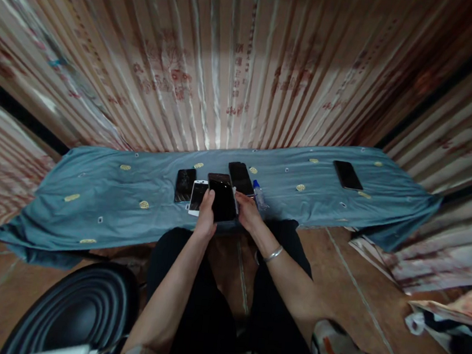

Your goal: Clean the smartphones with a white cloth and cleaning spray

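My left hand (205, 219) grips the left edge of a black phone (222, 197) held just above the near edge of a blue cloth (102, 190). My right hand (248, 211), with a silver bracelet on its wrist, holds the same phone's right edge. Flat on the cloth to the left lie a white phone (197, 196) and a dark phone with a cracked screen (185, 185). Another black phone (241, 177) lies just behind my right hand. A small clear bottle with a blue cap (259, 195) lies beside my right hand.
One more black phone (347, 175) lies far right on the cloth. A striped curtain (231, 68) hangs behind. A black ribbed round object (76, 309) sits on the tiled floor at lower left. Crumpled fabric (450, 318) lies at lower right. My knees are in black trousers.
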Available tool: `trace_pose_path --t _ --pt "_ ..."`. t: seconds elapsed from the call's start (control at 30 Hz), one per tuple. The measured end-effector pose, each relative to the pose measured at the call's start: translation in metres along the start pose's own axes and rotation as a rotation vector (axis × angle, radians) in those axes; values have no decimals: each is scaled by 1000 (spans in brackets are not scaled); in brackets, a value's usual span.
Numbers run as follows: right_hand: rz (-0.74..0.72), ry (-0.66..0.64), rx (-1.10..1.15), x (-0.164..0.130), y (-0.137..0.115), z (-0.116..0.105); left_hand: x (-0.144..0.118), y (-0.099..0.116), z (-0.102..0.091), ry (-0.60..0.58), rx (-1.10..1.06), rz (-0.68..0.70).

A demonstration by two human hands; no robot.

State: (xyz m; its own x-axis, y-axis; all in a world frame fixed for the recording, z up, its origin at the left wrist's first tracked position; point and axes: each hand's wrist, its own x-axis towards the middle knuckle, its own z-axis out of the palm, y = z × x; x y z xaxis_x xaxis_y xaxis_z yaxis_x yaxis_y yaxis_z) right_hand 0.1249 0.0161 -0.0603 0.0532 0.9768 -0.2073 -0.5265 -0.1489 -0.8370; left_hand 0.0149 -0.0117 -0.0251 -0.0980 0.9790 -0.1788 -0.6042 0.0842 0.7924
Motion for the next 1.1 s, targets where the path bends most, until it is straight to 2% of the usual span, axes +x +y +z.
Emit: trace_pose_path --t 0.1,0.3,0.47,0.57,0.7,0.8,0.97,1.1 --pt "3 17 45 0 -2 0 3 0 1 13 91 62" --pt "-15 43 89 2 -9 -4 15 5 7 35 170 52" --pt "-43 30 59 3 -13 -8 22 0 10 32 173 53" --pt "-35 37 34 0 -13 -7 23 -5 4 29 149 47" --pt "-27 47 17 -2 -12 -1 23 -8 -7 106 170 21" --pt "-38 55 57 0 -13 5 23 -7 -14 119 189 18" --pt "-59 80 70 1 -12 12 22 -6 -17 77 239 121" --pt "-80 111 58 3 -4 16 18 -2 -18 26 388 203"
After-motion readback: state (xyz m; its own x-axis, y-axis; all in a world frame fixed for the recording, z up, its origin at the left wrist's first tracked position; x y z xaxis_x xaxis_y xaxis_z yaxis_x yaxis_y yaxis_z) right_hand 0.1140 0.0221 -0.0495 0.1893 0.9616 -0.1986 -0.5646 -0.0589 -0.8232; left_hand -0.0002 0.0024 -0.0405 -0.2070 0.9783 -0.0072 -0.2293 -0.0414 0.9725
